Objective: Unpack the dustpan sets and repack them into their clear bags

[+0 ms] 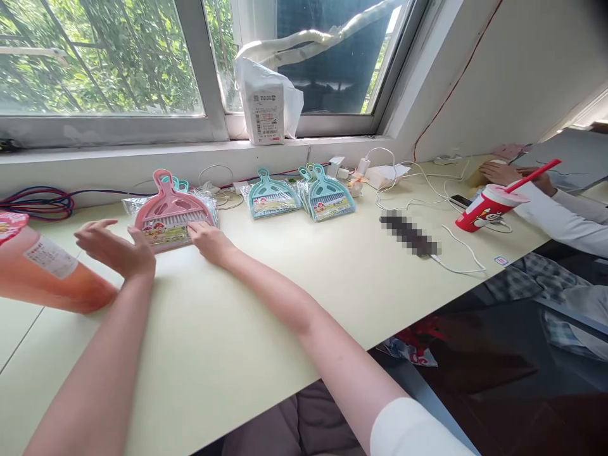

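A pink dustpan and brush set (pixel 171 209) in clear wrap leans among other sets near the wall at the left. My right hand (pixel 209 242) pinches its lower right edge. My left hand (pixel 118 248) is raised at its left side, fingers spread and holding nothing. Blue-green handles show behind the pink set. A teal set (pixel 272 195) stands to the right, and beside it is a stack of further teal sets (pixel 329 196), with a greenish handle among them.
A large cup with orange-pink drink (pixel 52 269) stands close to my left wrist. Coiled cables (pixel 40 202) lie behind it. Rightward are a blurred-out dark object (pixel 409 234), white cords, a red cup (pixel 489 206) and another person's hands (pixel 503 172).
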`<state>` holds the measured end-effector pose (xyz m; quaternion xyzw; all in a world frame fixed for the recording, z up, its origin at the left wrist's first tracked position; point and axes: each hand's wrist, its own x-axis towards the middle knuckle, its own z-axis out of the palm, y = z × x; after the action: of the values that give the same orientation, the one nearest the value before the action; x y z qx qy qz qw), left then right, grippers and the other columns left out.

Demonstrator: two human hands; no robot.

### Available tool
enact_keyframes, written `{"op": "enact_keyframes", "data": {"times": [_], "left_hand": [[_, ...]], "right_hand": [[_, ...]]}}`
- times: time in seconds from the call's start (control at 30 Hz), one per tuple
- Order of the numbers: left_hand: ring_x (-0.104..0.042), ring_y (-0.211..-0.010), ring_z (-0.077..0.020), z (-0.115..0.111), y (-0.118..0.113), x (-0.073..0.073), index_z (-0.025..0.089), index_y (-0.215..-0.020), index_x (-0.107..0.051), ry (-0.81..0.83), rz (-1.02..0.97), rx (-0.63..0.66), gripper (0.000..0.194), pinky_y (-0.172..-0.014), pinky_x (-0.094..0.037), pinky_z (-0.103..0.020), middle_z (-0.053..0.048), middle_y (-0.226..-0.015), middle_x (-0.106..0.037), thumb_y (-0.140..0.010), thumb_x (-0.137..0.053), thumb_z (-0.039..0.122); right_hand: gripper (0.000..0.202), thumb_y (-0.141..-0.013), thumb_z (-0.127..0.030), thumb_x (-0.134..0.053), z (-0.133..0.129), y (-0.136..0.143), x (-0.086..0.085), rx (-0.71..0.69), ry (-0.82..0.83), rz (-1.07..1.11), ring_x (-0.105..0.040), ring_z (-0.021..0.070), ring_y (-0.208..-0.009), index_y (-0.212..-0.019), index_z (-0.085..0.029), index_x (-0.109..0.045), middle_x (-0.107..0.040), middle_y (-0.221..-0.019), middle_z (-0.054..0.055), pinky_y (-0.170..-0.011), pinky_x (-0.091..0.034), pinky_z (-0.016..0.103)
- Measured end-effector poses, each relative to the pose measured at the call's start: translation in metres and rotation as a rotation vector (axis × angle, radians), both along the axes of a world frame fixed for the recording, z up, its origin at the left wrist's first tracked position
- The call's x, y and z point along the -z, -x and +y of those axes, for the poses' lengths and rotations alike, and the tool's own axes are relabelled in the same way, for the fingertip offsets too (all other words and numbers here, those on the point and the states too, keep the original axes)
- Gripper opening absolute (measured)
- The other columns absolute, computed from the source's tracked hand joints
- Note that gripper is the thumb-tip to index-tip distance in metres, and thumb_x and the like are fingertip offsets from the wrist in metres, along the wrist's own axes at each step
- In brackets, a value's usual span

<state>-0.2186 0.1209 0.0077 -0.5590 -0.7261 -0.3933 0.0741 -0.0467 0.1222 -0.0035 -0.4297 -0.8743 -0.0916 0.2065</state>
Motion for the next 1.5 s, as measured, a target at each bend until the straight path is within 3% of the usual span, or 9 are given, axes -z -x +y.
{"op": "enact_keyframes", "data": {"times": [0.1, 0.2, 0.33, 0.5, 0.77, 1.0, 1.2, 1.4, 1.5], "left_hand": [[-0.051, -0.115, -0.0265, -0.003, -0.017, 0.003, 0.020, -0.098, -0.052, -0.008, 0.202, 0.256, 0.023, -0.106, -0.034, -0.040, -0.012, -0.111, -0.058, -0.090, -0.035, 0.034], [-0.054, -0.109, -0.0261, 0.006, -0.026, 0.011, 0.021, -0.077, -0.049, 0.155, 0.355, 0.470, 0.019, -0.102, -0.036, -0.038, -0.010, -0.100, -0.062, -0.088, -0.037, 0.032], [-0.056, -0.101, -0.0233, 0.021, -0.018, 0.017, 0.021, -0.071, -0.049, 0.150, 0.238, 0.409, 0.024, -0.095, -0.042, -0.033, -0.008, -0.095, -0.063, -0.088, -0.034, 0.028], [-0.056, -0.101, -0.0213, 0.030, 0.003, 0.017, 0.020, -0.076, -0.057, 0.131, 0.061, 0.281, 0.029, -0.100, -0.040, -0.032, -0.008, -0.098, -0.064, -0.089, -0.033, 0.028], [-0.045, -0.119, -0.0331, 0.029, 0.000, 0.022, 0.019, -0.102, -0.054, 0.255, 0.114, 0.115, 0.025, -0.104, -0.035, -0.050, -0.015, -0.126, -0.051, -0.089, -0.040, 0.034], [-0.043, -0.120, -0.0357, 0.024, -0.004, 0.024, 0.018, -0.106, -0.054, 0.286, 0.157, 0.154, 0.028, -0.102, -0.034, -0.053, -0.017, -0.128, -0.048, -0.090, -0.041, 0.038], [-0.043, -0.117, -0.0365, 0.012, -0.016, 0.017, 0.009, -0.111, -0.054, 0.233, 0.546, 0.198, 0.034, -0.095, -0.036, -0.048, -0.023, -0.122, -0.050, -0.092, -0.034, 0.030], [-0.049, -0.108, -0.0307, 0.012, -0.017, 0.015, 0.012, -0.109, -0.059, 0.118, 0.699, 0.386, 0.033, -0.095, -0.034, -0.040, -0.017, -0.111, -0.059, -0.091, -0.040, 0.031], [-0.051, -0.106, -0.0288, 0.014, -0.017, 0.017, 0.014, -0.104, -0.061, 0.038, 0.697, 0.397, 0.029, -0.098, -0.031, -0.041, -0.015, -0.108, -0.061, -0.091, -0.041, 0.030]], "right_hand": [[0.041, -0.090, 0.000, -0.038, 0.004, 0.004, 0.004, 0.005, -0.011, 0.003, -0.051, 0.0214, -0.127, -0.128, -0.007, -0.055, -0.054, -0.141, 0.016, -0.103, -0.047, 0.032], [0.039, -0.095, -0.006, -0.034, 0.006, 0.004, 0.006, 0.014, 0.001, 0.000, -0.052, 0.0218, -0.128, -0.128, -0.006, -0.055, -0.053, -0.141, 0.016, -0.104, -0.046, 0.032], [0.040, -0.095, -0.005, -0.035, 0.005, 0.002, 0.005, 0.001, -0.001, -0.002, -0.053, 0.0210, -0.127, -0.130, -0.008, -0.053, -0.052, -0.143, 0.016, -0.103, -0.047, 0.032], [0.042, -0.093, -0.001, -0.030, 0.001, 0.009, 0.007, 0.073, -0.006, 0.004, -0.055, 0.0223, -0.123, -0.126, -0.007, -0.056, -0.054, -0.138, 0.018, -0.096, -0.053, 0.034], [0.037, -0.094, -0.002, -0.031, -0.001, 0.018, 0.008, 0.127, -0.014, 0.028, -0.057, 0.0226, -0.114, -0.117, -0.006, -0.059, -0.059, -0.123, 0.020, -0.093, -0.054, 0.032], [0.036, -0.092, -0.001, -0.037, 0.000, 0.013, 0.010, 0.097, 0.007, 0.065, -0.053, 0.0219, -0.120, -0.123, -0.004, -0.055, -0.055, -0.132, 0.020, -0.099, -0.049, 0.031], [0.031, -0.092, -0.004, -0.042, 0.004, 0.005, 0.010, -0.002, 0.036, 0.145, -0.049, 0.0220, -0.126, -0.119, -0.009, -0.059, -0.043, -0.149, 0.016, -0.103, -0.046, 0.033], [0.031, -0.096, -0.009, -0.038, -0.010, 0.001, 0.002, -0.023, -0.054, 0.143, -0.048, 0.0226, -0.126, -0.114, -0.016, -0.062, -0.052, -0.142, 0.009, -0.099, -0.045, 0.035], [0.032, -0.097, -0.010, -0.036, -0.022, -0.008, -0.002, -0.008, -0.111, 0.168, -0.046, 0.0225, -0.128, -0.114, -0.019, -0.062, -0.053, -0.142, 0.006, -0.104, -0.039, 0.038]]}}
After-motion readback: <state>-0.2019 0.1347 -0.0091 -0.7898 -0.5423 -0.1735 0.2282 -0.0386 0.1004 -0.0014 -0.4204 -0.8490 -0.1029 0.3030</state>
